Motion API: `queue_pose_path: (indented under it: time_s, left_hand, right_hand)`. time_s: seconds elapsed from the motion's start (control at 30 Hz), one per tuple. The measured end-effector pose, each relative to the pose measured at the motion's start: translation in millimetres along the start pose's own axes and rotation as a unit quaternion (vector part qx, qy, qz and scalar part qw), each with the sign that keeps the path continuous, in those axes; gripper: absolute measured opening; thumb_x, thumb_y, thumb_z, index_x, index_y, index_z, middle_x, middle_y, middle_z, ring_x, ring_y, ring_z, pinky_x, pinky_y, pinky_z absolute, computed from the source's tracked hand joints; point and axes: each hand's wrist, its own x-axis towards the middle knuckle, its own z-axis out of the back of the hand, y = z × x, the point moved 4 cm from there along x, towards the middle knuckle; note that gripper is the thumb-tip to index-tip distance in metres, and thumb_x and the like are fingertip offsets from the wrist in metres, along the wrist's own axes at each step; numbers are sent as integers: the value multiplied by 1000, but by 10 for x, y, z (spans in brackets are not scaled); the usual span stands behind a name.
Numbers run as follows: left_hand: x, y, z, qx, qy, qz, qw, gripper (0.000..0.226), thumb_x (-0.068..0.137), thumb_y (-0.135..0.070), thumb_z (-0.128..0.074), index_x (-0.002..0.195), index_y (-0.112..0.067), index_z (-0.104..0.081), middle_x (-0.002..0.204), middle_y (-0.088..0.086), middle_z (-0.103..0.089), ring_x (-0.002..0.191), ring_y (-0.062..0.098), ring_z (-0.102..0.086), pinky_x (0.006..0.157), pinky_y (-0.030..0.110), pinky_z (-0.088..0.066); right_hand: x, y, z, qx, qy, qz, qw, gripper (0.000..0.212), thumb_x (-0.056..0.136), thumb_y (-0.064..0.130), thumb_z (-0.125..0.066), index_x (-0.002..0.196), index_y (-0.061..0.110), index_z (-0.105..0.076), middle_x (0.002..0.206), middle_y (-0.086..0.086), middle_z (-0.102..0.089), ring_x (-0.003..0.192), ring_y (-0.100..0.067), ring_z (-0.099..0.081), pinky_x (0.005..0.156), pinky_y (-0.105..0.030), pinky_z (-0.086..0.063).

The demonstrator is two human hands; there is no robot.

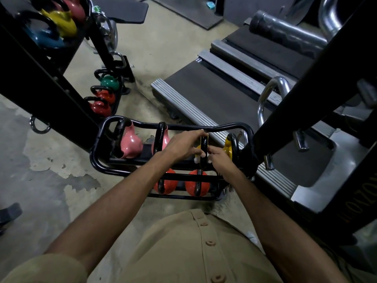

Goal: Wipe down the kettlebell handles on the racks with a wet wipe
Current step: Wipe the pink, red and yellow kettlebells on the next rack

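A black tube rack (95, 158) holds two pink kettlebells (130, 144) and two yellow ones on its upper tier, with two red ones (196, 185) below. My left hand (183, 142) grips the top of the black handle (204, 144) of the nearer yellow kettlebell, whose body is mostly hidden. My right hand (219, 160) holds the lower part of that handle, and a bit of white wipe (196, 159) shows beside its fingers. The other yellow kettlebell (228, 148) stands just to the right.
A second rack at upper left carries blue, yellow and pink kettlebells (61, 21); green and red ones (104, 92) sit lower. Treadmill decks (214, 99) lie right of the rack. A black frame post (295, 111) crosses at right. The concrete floor (40, 180) is worn.
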Motion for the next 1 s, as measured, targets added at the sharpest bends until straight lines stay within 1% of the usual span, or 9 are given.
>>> queue_pose_path:
  time_s: [0.13,0.23,0.3,0.4,0.47,0.57,0.7,0.87,1.0]
  left_hand:
    - [-2,-20,2,8,-10,8,1000,76,79,-48,-84,146,-39,-49,136,-6,-66,123,19,-62,93,44,-55]
    - [-11,-14,21,0,-4,21,1000,79,76,-51,-85,145,-40,-48,134,-7,-68,123,20,-63,91,43,-55]
    - [-13,-1,18,-2,4,22,1000,80,76,-48,-86,146,-40,-48,136,-7,-66,122,20,-63,91,41,-55]
    - [-38,4,-11,-6,2,18,1000,88,78,-43,-85,151,-40,-36,137,1,-66,125,27,-61,93,44,-54]
    - [-53,-3,-36,2,0,24,1000,102,80,-42,-85,159,-37,-21,136,9,-66,124,31,-62,92,42,-53]
    - [-44,10,-75,12,2,33,999,107,83,-41,-83,163,-35,-13,136,13,-65,122,33,-63,88,39,-50]
    - [-34,50,-82,-4,7,42,999,112,82,-41,-84,162,-38,-6,142,9,-62,123,32,-63,92,43,-54]
    - [-33,50,-72,-22,11,39,999,116,80,-42,-84,159,-42,2,143,8,-62,125,34,-62,95,49,-55]
    - [-31,95,-102,-45,6,34,998,117,78,-41,-85,160,-42,0,148,5,-59,129,31,-60,99,48,-54]
  right_hand:
    - [-53,68,57,7,-25,-29,999,36,95,-13,-40,84,10,-65,65,5,-71,62,1,-67,55,-13,-47]
    - [62,40,39,53,-75,-70,993,35,94,-9,-40,84,14,-65,77,-7,-67,75,-20,-65,63,-27,-48]
    - [155,61,11,123,-101,-110,981,32,90,-8,-40,92,7,-68,87,-18,-63,65,-22,-59,58,-27,-49]
    - [316,151,-13,282,-181,-173,926,33,97,2,-38,93,3,-71,81,-16,-65,47,-18,-56,42,-24,-49]
    - [414,182,-26,341,-248,-163,892,31,98,9,-45,84,7,-72,82,-13,-73,57,-25,-65,46,-32,-55]
    - [390,241,-12,182,-350,-90,914,15,90,7,-64,85,19,-70,93,-6,-77,84,-25,-73,78,-41,-63]
    - [463,374,57,53,-341,-29,938,6,93,14,-68,92,20,-68,98,1,-73,93,-20,-70,88,-42,-59]
    - [540,554,149,-87,-263,-4,961,16,94,7,-58,94,16,-71,94,0,-71,91,-18,-67,65,-27,-46]
    - [168,449,58,-76,-294,56,951,5,93,11,-65,95,14,-70,92,3,-71,84,-13,-65,65,-23,-45]
